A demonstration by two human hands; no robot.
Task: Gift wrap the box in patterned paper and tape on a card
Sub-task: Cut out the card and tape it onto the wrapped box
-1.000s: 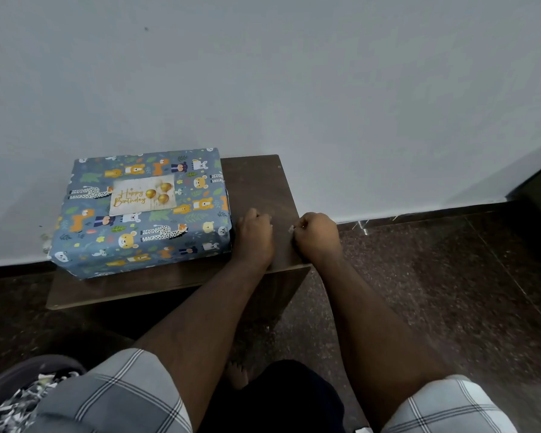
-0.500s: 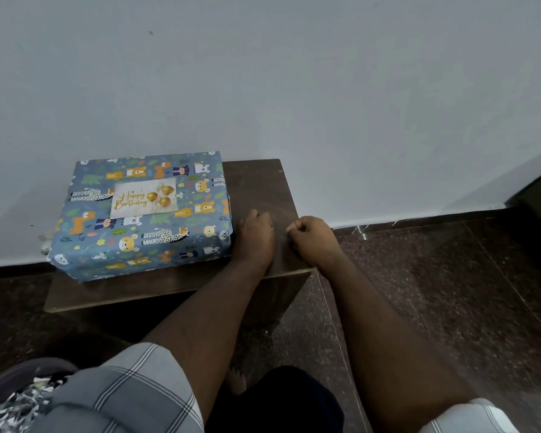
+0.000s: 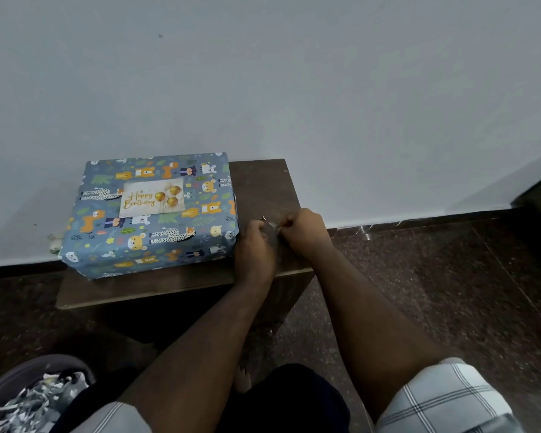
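My left hand (image 3: 256, 248) and right hand (image 3: 305, 231) meet at three o'clock of the wrapped box (image 3: 150, 214) on the counter (image 3: 263, 189), card (image 3: 152, 197) on top, fingers pinching a strip of clear tape (image 3: 271, 225) between them.

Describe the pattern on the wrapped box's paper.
Blue-grey paper printed with cartoon bears, leopards and green leaves, seen in the head view.
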